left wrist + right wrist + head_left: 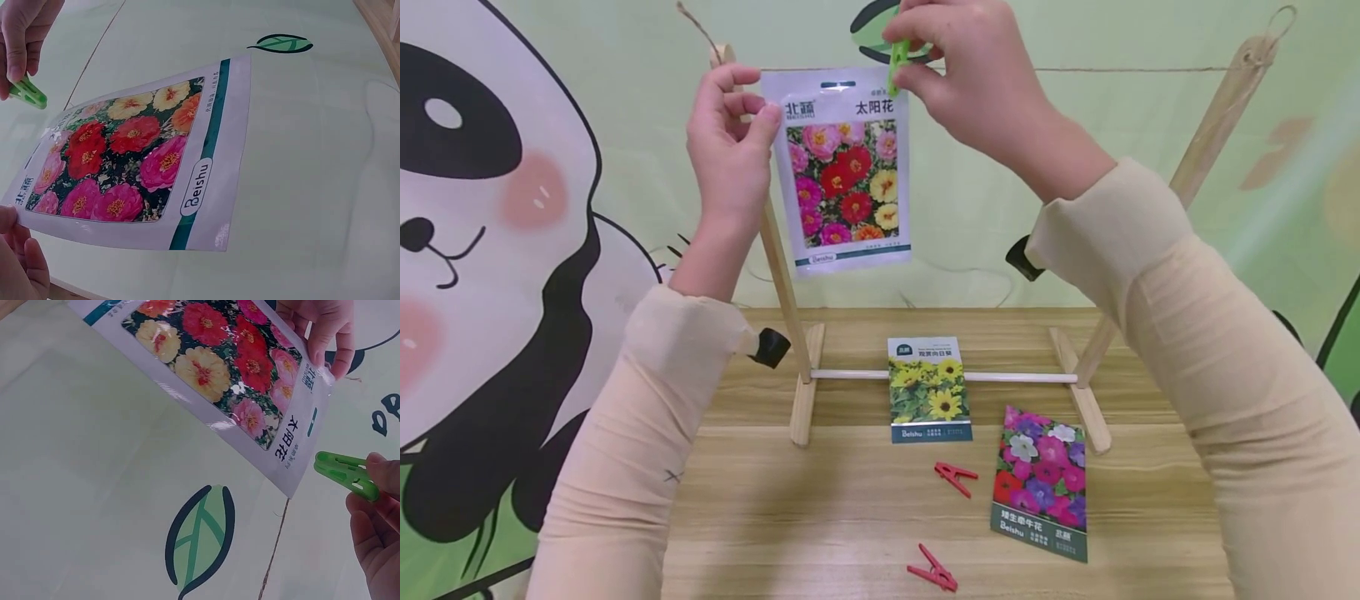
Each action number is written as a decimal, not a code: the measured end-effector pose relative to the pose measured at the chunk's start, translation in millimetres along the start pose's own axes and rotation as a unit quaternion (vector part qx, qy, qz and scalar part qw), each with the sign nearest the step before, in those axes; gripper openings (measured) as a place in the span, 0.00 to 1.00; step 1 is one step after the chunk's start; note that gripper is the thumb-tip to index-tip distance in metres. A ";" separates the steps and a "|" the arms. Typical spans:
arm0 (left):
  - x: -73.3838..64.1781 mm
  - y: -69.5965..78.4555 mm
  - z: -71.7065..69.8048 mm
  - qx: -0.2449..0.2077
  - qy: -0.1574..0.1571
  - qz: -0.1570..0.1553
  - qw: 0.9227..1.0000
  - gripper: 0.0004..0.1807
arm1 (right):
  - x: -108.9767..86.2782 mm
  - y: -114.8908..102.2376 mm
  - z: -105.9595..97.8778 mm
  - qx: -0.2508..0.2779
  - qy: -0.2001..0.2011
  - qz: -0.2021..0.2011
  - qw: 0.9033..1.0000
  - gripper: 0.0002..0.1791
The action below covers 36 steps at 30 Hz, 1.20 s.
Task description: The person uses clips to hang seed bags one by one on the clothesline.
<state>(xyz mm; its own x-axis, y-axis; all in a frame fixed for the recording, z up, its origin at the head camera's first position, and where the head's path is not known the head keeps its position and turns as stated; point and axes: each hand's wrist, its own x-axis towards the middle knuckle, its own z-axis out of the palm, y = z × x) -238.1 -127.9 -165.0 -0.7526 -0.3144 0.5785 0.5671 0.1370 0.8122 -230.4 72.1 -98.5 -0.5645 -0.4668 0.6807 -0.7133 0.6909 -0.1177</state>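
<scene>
Notably, the left hand pinches the flower packet near its top left corner, the long axis running downward, right of those fingers; the right hand, nearer the opposite corner, pinches the green clip, pointed at the top edge, just short of it.

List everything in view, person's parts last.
Backdrop: one, green with panda, behind
Table: one, brown, in front
Stand: one, pale wood with white rod, on table
String: one, brown, across stand's top
Held packet: one, white and multicoloured, at string
Sunflower packet: one, yellow and green, covering rod's middle
Pink-flower packet: one, pink and purple, table's right
Peg: one, green, by held packet's corner
Pegs: two, red, on table
Sleeves: two, cream, left and right
Wrist cameras: two, black, at sleeves
Left grip: one, bare, pinching held packet's edge
Right grip: one, bare, pinching green peg
</scene>
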 end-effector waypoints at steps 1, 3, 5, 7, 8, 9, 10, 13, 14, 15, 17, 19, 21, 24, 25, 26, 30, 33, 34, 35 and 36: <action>0.0 0.3 0.4 0.005 0.001 -0.001 1.000 0.11 | 1.4 -0.3 -0.3 0.003 -0.004 0.007 1.000 0.15; 0.3 0.6 1.2 0.011 0.005 -0.003 1.000 0.11 | 3.8 -1.1 -0.5 0.006 -0.012 0.022 1.000 0.15; 0.7 0.4 1.8 0.017 0.008 -0.005 1.000 0.11 | 5.9 -2.1 -0.6 0.005 -0.022 0.040 0.999 0.16; 1.3 0.2 2.4 0.025 0.012 -0.008 1.000 0.11 | 7.6 -2.9 -0.3 0.003 -0.030 0.050 0.998 0.16; 1.2 0.1 2.8 0.028 0.014 -0.008 0.999 0.11 | 8.3 -3.2 -0.1 0.001 -0.033 0.053 0.998 0.17; 1.1 0.2 3.3 0.031 0.017 -0.009 0.999 0.11 | 9.0 -3.4 0.0 -0.001 -0.034 0.053 0.998 0.17; 0.8 0.6 3.8 0.034 0.019 -0.010 0.999 0.11 | 9.6 -3.5 0.0 -0.001 -0.035 0.055 0.998 0.17; -1.6 3.6 5.5 0.040 0.025 -0.012 0.999 0.11 | 11.3 -3.7 0.4 -0.003 -0.037 0.059 0.998 0.16; -3.0 5.4 6.1 0.039 0.027 -0.013 0.999 0.11 | 12.0 -3.6 0.5 -0.004 -0.037 0.060 0.998 0.16; -4.4 7.5 6.8 0.037 0.028 -0.015 0.999 0.11 | 12.7 -3.6 0.6 -0.004 -0.037 0.061 0.997 0.16; -7.1 11.4 7.9 0.033 0.031 -0.017 0.999 0.11 | 14.1 -3.5 1.1 -0.003 -0.036 0.065 0.997 0.16; -8.7 13.6 8.8 0.031 0.033 -0.018 0.999 0.11 | 15.6 -3.3 1.8 -0.001 -0.034 0.067 0.997 0.16; -8.3 12.7 9.1 0.031 0.034 -0.017 0.999 0.11 | 17.2 -3.4 2.4 -0.001 -0.033 0.070 0.997 0.16; -5.0 7.5 8.9 0.037 0.037 -0.012 0.999 0.11 | 19.8 -3.8 3.3 0.002 -0.030 0.073 0.997 0.16; -3.8 5.5 8.8 0.038 0.037 -0.012 0.999 0.11 | 20.5 -3.8 3.5 0.003 -0.029 0.074 0.997 0.16; -2.6 3.8 8.8 0.039 0.038 -0.012 0.998 0.11 | 21.2 -3.8 3.8 0.004 -0.028 0.075 0.997 0.16; -0.1 -0.3 9.1 0.040 0.040 -0.012 0.998 0.12 | 23.4 -3.7 4.8 0.008 -0.019 0.077 0.997 0.16; 0.1 -1.2 9.9 0.042 0.041 -0.012 0.998 0.12 | 24.9 -3.3 5.8 0.012 -0.010 0.079 0.997 0.16; 0.1 -1.4 10.2 0.043 0.041 -0.011 0.998 0.12 | 25.5 -3.2 6.1 0.014 -0.008 0.082 0.997 0.16; -0.1 -1.5 10.4 0.044 0.041 -0.011 0.998 0.12 | 25.7 -2.8 6.5 0.016 -0.006 0.083 0.996 0.16; -0.2 -1.6 10.6 0.045 0.041 -0.010 0.998 0.12 | 26.0 -2.6 6.8 0.018 -0.005 0.085 0.996 0.15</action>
<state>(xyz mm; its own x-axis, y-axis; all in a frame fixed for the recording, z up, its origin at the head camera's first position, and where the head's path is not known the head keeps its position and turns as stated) -242.4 -118.1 -165.6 -0.7317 -0.3938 0.5564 0.5169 0.2117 0.8295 -246.0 54.4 -85.4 -0.6827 -0.3504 0.6412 -0.6209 0.7409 -0.2561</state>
